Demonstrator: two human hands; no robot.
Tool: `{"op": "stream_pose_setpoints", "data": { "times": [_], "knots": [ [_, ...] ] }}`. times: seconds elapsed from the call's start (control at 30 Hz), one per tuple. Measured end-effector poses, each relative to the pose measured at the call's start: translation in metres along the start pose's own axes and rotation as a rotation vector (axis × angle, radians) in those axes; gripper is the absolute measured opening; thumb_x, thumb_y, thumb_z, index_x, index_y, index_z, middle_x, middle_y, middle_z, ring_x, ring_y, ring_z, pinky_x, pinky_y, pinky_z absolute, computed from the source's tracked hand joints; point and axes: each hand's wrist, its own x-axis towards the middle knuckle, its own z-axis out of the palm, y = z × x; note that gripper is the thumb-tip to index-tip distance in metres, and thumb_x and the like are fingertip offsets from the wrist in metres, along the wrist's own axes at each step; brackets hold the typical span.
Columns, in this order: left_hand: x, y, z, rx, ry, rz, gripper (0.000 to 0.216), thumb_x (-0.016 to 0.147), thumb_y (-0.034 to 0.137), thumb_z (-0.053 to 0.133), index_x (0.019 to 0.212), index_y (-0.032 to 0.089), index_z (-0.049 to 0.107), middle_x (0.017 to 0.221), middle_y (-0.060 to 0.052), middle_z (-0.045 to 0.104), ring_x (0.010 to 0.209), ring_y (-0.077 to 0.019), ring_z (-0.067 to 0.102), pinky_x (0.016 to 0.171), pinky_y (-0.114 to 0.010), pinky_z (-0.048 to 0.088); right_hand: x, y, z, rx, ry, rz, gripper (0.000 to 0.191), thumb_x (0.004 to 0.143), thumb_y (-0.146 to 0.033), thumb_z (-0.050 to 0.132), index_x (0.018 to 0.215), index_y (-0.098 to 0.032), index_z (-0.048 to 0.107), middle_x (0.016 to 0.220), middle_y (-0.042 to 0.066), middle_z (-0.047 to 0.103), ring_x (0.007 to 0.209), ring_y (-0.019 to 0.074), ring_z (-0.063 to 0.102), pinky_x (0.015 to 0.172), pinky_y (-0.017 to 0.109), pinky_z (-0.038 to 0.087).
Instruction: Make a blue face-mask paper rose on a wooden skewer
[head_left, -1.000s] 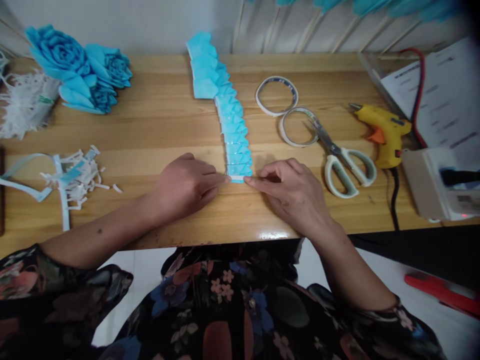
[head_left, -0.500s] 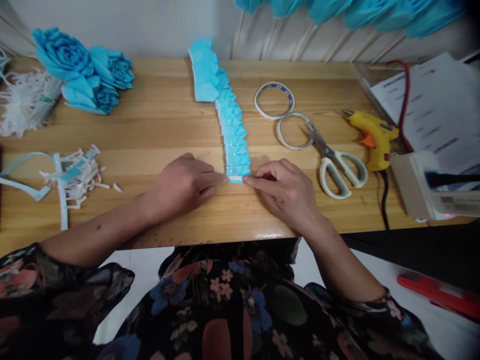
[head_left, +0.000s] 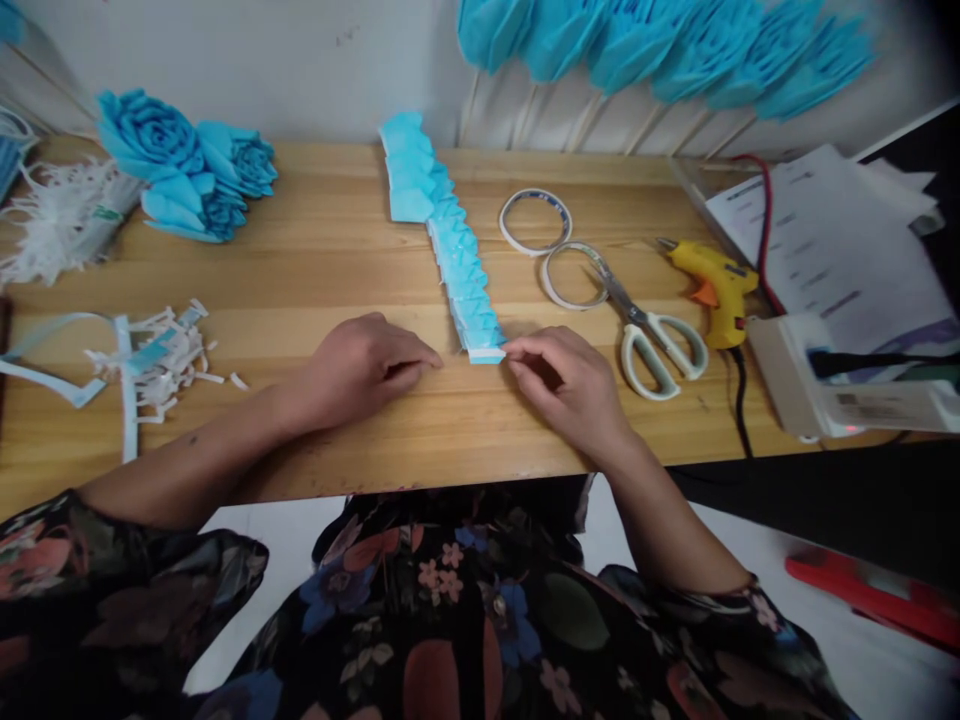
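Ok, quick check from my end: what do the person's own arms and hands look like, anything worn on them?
Both the left hand and right hand are bare, with no gloves, rings or watch showing. The left sleeve and right sleeve are loose, black and flower-printed, leaving the forearms mostly uncovered.

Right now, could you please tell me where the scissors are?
In the head view, the scissors lie on the table's right side, between the right hand and the yellow glue gun, blades overlapping the nearer tape roll.
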Motion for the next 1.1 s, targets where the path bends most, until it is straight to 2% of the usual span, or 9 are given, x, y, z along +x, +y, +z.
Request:
{"op": "stream_pose_setpoints", "data": {
  "times": [0.2, 0.4, 0.5, 0.67, 0.83, 0.9, 0.97, 1.1],
  "knots": [
    [0.0, -0.004, -0.002, -0.044, -0.015, -0.001, 0.028, 0.098, 0.024, 0.051, 0.103, 0.022, 0.079, 0.097, -0.004, 0.081, 0.087, -0.0165, 0.074, 0.081, -0.027, 0.052, -0.001, 0.002, 0.0, 0.008, 0.043, -0.128, 0.009, 0.097, -0.023, 0.063, 0.099, -0.023, 0.072, 0.093, 0.005, 0.074, 0.085, 0.0192, 0.066, 0.077, 0.035, 0.05],
    [0.002, -0.004, -0.01, -0.161, -0.048, -0.069, 0.029, 0.099, 0.028, 0.051, 0.104, 0.02, 0.079, 0.097, -0.004, 0.081, 0.084, -0.0146, 0.074, 0.076, -0.022, 0.053, -0.003, 0.001, 0.0, 0.048, 0.034, -0.094, 0.004, 0.094, -0.023, 0.067, 0.09, -0.023, 0.067, 0.085, 0.003, 0.073, 0.081, 0.0189, 0.066, 0.075, 0.035, 0.051],
    [0.002, -0.004, -0.013, -0.232, -0.046, -0.114, 0.028, 0.097, 0.029, 0.053, 0.104, 0.019, 0.079, 0.098, -0.005, 0.081, 0.084, -0.0153, 0.075, 0.075, -0.023, 0.055, -0.005, 0.001, 0.0, 0.055, 0.035, -0.112, 0.003, 0.093, -0.025, 0.068, 0.094, -0.023, 0.065, 0.088, 0.003, 0.073, 0.082, 0.0188, 0.066, 0.075, 0.034, 0.051],
    [0.003, -0.005, -0.013, -0.314, -0.026, -0.169, 0.028, 0.097, 0.033, 0.056, 0.102, 0.018, 0.079, 0.099, -0.007, 0.081, 0.085, -0.0178, 0.076, 0.075, -0.026, 0.058, -0.006, 0.002, -0.001, 0.038, 0.065, -0.153, 0.016, 0.097, -0.025, 0.063, 0.112, -0.022, 0.066, 0.093, 0.004, 0.075, 0.083, 0.0194, 0.066, 0.075, 0.034, 0.052],
    [0.002, -0.005, -0.013, -0.334, -0.031, -0.177, 0.029, 0.099, 0.034, 0.054, 0.103, 0.017, 0.078, 0.101, -0.007, 0.081, 0.086, -0.0182, 0.076, 0.075, -0.026, 0.059, -0.004, 0.001, 0.0, -0.024, 0.067, -0.198, 0.014, 0.099, -0.021, 0.06, 0.11, -0.021, 0.068, 0.093, 0.007, 0.077, 0.081, 0.0198, 0.067, 0.074, 0.034, 0.053],
    [0.001, -0.006, -0.017, -0.309, 0.016, -0.177, 0.031, 0.099, 0.038, 0.055, 0.104, 0.018, 0.078, 0.103, -0.008, 0.081, 0.089, -0.0188, 0.076, 0.076, -0.027, 0.059, -0.004, 0.0, 0.0, -0.031, 0.081, -0.202, 0.014, 0.099, -0.021, 0.059, 0.11, -0.021, 0.068, 0.093, 0.006, 0.077, 0.079, 0.0193, 0.067, 0.074, 0.034, 0.053],
    [0.003, -0.01, -0.025, -0.237, 0.115, -0.187, 0.032, 0.1, 0.041, 0.056, 0.104, 0.018, 0.078, 0.103, -0.008, 0.081, 0.088, -0.0188, 0.075, 0.073, -0.026, 0.058, -0.004, -0.001, -0.001, -0.037, 0.096, -0.208, 0.014, 0.099, -0.02, 0.058, 0.11, -0.022, 0.068, 0.093, 0.006, 0.078, 0.078, 0.0188, 0.067, 0.073, 0.033, 0.054],
    [0.016, -0.03, -0.046, 0.099, 0.31, -0.105, 0.03, 0.101, 0.037, 0.054, 0.102, 0.018, 0.077, 0.086, -0.008, 0.077, 0.076, -0.0169, 0.068, 0.069, -0.027, 0.051, -0.003, -0.002, -0.003, -0.045, 0.113, -0.229, 0.014, 0.098, -0.016, 0.06, 0.109, -0.019, 0.068, 0.091, 0.006, 0.078, 0.077, 0.019, 0.067, 0.072, 0.033, 0.053]
  ]
}}
